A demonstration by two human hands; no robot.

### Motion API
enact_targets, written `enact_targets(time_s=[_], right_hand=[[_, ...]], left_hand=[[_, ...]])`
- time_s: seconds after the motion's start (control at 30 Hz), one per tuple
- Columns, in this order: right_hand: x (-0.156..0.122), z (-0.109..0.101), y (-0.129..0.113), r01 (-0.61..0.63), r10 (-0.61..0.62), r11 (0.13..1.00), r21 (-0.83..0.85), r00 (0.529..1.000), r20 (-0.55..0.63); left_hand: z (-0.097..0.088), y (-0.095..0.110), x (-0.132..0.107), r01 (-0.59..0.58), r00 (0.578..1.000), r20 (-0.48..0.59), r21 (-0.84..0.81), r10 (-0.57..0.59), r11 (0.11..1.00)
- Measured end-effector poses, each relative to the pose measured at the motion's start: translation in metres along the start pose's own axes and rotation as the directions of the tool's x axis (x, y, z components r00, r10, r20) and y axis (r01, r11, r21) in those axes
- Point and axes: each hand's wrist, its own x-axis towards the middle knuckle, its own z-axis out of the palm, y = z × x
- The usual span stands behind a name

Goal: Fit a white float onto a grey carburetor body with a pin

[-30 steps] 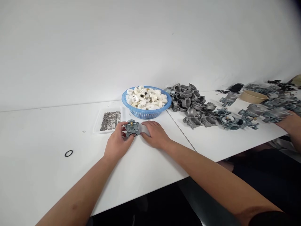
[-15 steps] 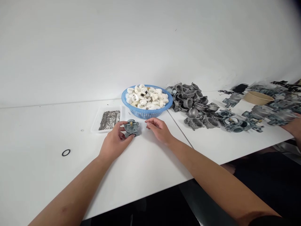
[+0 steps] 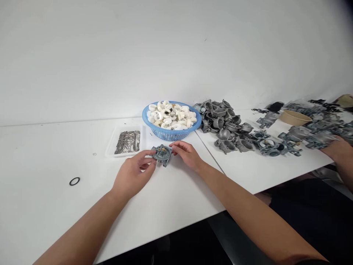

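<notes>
A grey metal carburetor body [image 3: 164, 156], with its round bowl side and brass jets facing up, is just above or on the white table. Its left side is between the thumb and fingers of my left hand [image 3: 132, 176]. At its right edge, my right hand [image 3: 188, 157] has thumb and forefinger drawn together in a pinch. Whatever those fingertips hold, if anything, is too small to make out. Just behind my left hand lies a clear tray [image 3: 109, 148] of thin metal pins [image 3: 127, 141].
A blue basket [image 3: 171, 135] heaped with white floats [image 3: 180, 119] stands behind my hands. Grey float bowls [image 3: 224, 123] are piled to its right, then more carburetors [image 3: 267, 145] and a tan bowl [image 3: 295, 117]. A black ring [image 3: 74, 181] lies left. A co-worker's hand [image 3: 338, 149] is at far right.
The carburetor body has turned and moved right, so it now meets my right fingertips. My left hand has shifted with it; my right hand stays nearly in place.
</notes>
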Motion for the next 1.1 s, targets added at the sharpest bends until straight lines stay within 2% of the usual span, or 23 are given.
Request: enact_targets(time_s=[0.13,0.23,0.4,0.47,0.57,0.7,0.83,0.9,0.93,1.0,1.03,1.1], right_hand=[[0.001,0.0,0.009,0.011,-0.009,1.0,-0.025,0.996,0.087],[0.0,-0.003,0.011,0.018,-0.014,0.999,-0.034,0.992,0.128],[-0.011,-0.005,0.0,0.109,-0.058,0.979,-0.17,0.958,0.28],[-0.015,-0.003,-0.006,0.144,-0.071,0.964,-0.225,0.95,0.305],[-0.016,0.002,-0.009,0.142,-0.082,0.965,-0.218,0.961,0.263],[-0.013,0.006,-0.002,0.12,-0.089,0.97,-0.213,0.984,0.151],[-0.018,0.003,-0.005,0.178,-0.162,0.933,-0.313,0.984,0.076],[-0.022,-0.003,-0.02,0.297,-0.289,0.853,-0.429,0.954,0.084],[-0.022,-0.007,-0.031,0.371,-0.373,0.789,-0.49,0.923,0.097],[-0.014,-0.017,-0.056,0.492,-0.546,0.637,-0.594,0.831,0.103],[-0.006,-0.023,-0.07,0.495,-0.601,0.59,-0.638,0.797,0.062],[0.019,-0.031,-0.092,0.392,-0.66,0.551,-0.736,0.745,-0.098]], left_hand=[[-0.01,0.006,0.001,0.0,0.992,-0.128,0.108,0.014,0.994],[-0.014,0.007,0.003,-0.021,0.989,-0.145,0.136,0.041,0.99],[-0.015,0.002,0.006,-0.069,0.996,-0.034,0.259,0.081,0.963],[-0.014,0.001,0.006,-0.075,0.997,0.011,0.298,0.075,0.952],[-0.011,0.0,0.006,-0.088,0.996,0.03,0.296,0.082,0.951],[-0.006,-0.003,0.007,-0.122,0.992,0.028,0.27,0.119,0.955],[-0.004,-0.006,0.008,-0.135,0.991,0.012,0.227,0.136,0.965],[-0.003,-0.008,0.009,-0.137,0.99,0.014,0.199,0.137,0.97],[-0.002,-0.009,0.01,-0.14,0.99,0.02,0.185,0.139,0.973],[-0.001,-0.01,0.011,-0.153,0.988,0.031,0.171,0.15,0.973],[0.0,-0.011,0.012,-0.163,0.987,0.031,0.169,0.16,0.972],[0.001,-0.012,0.012,-0.18,0.984,0.023,0.166,0.179,0.97]])
